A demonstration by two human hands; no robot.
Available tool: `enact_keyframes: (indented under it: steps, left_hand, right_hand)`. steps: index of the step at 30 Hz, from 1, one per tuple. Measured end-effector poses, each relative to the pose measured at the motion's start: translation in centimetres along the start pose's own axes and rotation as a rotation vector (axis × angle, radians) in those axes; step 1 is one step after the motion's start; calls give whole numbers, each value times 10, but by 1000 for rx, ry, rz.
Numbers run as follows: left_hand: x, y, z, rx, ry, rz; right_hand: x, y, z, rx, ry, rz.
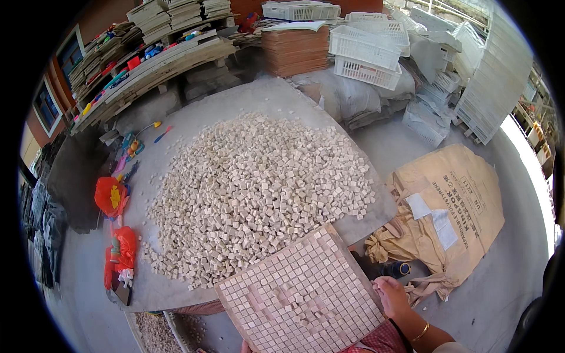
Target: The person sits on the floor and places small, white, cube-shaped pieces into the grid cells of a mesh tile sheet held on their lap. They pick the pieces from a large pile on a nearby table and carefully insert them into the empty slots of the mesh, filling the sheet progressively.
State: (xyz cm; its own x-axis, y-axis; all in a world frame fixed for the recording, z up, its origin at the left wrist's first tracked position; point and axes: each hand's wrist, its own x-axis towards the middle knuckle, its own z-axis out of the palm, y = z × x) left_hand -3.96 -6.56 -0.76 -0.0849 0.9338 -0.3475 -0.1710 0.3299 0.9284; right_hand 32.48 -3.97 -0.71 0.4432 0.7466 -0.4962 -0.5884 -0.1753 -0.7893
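- Head view, near side of the grey table [241, 97]: the gridded tray [349, 259] lies at a tilt to the table's near edge, its far part overlapping the top and its near part reaching out toward the person.
- Hands, on the table's near side: the right hand [393, 299] has its fingers bunched at the tray's right edge (whether clenched on it or only resting, one cannot tell). The left hand [245, 347] shows only a bit at the tray's lower left; its grip cannot be told.
- Margins: the pile of pale cubes [259, 188] stops short of the table's far edge, leaving grey top visible there. Right of the table, floor shows before the paper sack [471, 200]; a dark cylinder [400, 269] stands near the right hand.
- Containers: the tray carries rows of cubes, with some cells bare and a few loose cubes on top. Below the table's near edge, a bin [172, 330] holds more cubes. Along the table's left edge, a red bag [102, 191] contains something yellow. Beyond the table, white crates [368, 72] are stacked.
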Motion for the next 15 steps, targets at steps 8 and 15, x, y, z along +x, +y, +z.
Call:
enact_keyframes:
  steps: [8, 15]
  left_hand:
    - [-3, -23, 1, 73, 210, -53]
    - [8, -9, 10, -214, 171, -95]
  right_hand:
    - [17, -7, -3, -95, -20, -3]
    - [31, -1, -10, 80, -186, 35]
